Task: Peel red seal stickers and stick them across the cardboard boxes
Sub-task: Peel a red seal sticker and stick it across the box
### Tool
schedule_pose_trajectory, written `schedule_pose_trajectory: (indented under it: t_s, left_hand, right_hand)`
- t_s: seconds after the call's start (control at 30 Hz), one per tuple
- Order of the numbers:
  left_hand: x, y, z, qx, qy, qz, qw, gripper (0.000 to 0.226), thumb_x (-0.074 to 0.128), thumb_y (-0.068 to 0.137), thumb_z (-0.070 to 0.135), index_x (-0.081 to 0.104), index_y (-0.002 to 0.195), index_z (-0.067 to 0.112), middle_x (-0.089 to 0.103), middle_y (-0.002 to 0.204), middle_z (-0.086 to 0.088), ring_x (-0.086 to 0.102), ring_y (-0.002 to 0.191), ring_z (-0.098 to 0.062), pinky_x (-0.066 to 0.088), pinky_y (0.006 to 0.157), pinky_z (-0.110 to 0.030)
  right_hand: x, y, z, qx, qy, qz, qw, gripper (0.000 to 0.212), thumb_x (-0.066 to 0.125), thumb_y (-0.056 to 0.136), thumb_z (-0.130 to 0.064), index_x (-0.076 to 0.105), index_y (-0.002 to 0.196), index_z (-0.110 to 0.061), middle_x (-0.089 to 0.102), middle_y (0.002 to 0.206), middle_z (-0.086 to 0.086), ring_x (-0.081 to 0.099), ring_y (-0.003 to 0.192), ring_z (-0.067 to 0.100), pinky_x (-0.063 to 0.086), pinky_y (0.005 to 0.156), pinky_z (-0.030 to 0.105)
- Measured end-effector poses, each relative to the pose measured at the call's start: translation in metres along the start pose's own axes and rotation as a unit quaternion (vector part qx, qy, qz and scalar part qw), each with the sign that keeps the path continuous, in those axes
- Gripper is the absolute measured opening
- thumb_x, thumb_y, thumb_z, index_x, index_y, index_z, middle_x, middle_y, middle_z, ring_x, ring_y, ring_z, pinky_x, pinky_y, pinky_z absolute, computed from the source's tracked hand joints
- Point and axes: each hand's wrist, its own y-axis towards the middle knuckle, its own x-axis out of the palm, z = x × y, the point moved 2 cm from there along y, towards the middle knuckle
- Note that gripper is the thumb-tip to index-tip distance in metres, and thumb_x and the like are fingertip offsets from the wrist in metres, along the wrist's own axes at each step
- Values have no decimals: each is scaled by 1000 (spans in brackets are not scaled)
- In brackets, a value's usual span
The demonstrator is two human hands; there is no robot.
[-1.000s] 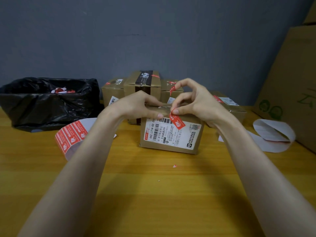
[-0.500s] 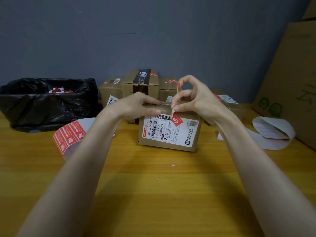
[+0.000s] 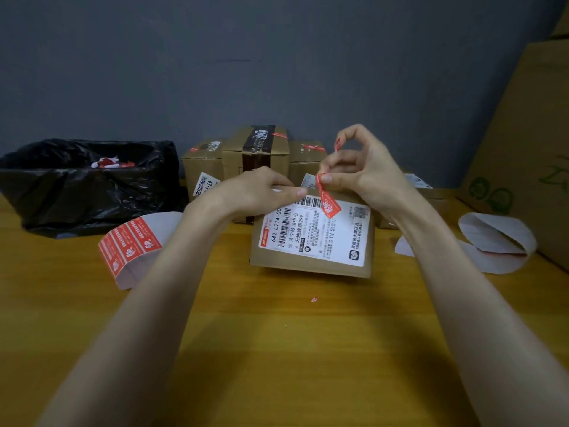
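Note:
A small cardboard box (image 3: 311, 263) with a white shipping label stands tilted on the wooden table, its labelled face toward me. My left hand (image 3: 255, 192) grips its top left edge, thumb along the rim. My right hand (image 3: 363, 174) pinches the upper end of a red seal sticker (image 3: 328, 201) between thumb and fingers above the box's top edge. The sticker's lower end lies on the label. A second bit of red (image 3: 338, 144) shows at my raised right index fingertip. A strip of red seal stickers (image 3: 129, 246) on white backing lies to the left.
Several sealed cardboard boxes (image 3: 255, 149) stand behind the one I hold. A black bin bag (image 3: 86, 186) with red and white scraps sits at the far left. Empty white backing paper (image 3: 495, 238) curls at the right, beside a large cardboard carton (image 3: 529, 149). A tiny red scrap (image 3: 314, 299) lies mid-table.
The box has tipped back so its labelled face shows more. My right hand has lifted the sticker's upper end slightly higher over the top edge. My left hand keeps its hold.

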Motion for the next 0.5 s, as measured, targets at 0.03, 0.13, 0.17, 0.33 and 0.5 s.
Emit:
schedule_pose_trajectory:
  t_s: [0.03,0.13,0.17,0.33,0.5]
  left_hand:
    - [2,2,0,-12,12,14,1000,46,47,88,54,59,120,23,64,98,7,60,90,-8,47,71,-24]
    - [4,5,-1,-40,30,46,998,51,47,83,62,65,104,19,66,89,6,60,79,-6,46,64,-22]
    - [5,5,-2,-46,31,51,997,52,46,83,63,67,101,19,67,88,4,60,78,-6,46,65,-24]
    - [14,8,-8,-70,43,55,995,47,43,87,61,66,94,20,62,77,6,55,69,-5,40,57,-21]
    - [26,13,-17,-94,45,40,994,41,43,91,54,60,82,18,55,69,6,49,64,-6,33,54,-22]
  right_hand:
    - [0,1,1,-5,-16,3,1000,43,63,77,16,37,87,-18,61,76,7,65,64,9,55,63,22]
    - [2,1,1,-29,-55,15,998,46,62,75,19,38,86,-19,58,78,6,60,67,12,53,65,23]
    - [2,1,3,-34,-54,22,998,47,62,74,20,38,86,-19,57,77,6,58,68,14,52,65,23]
    - [2,1,21,-3,5,52,999,48,62,72,23,38,84,-17,57,73,3,58,64,11,52,62,21]
    - [2,-2,41,64,44,53,996,45,61,74,20,40,87,-17,58,79,6,64,69,11,57,67,28]
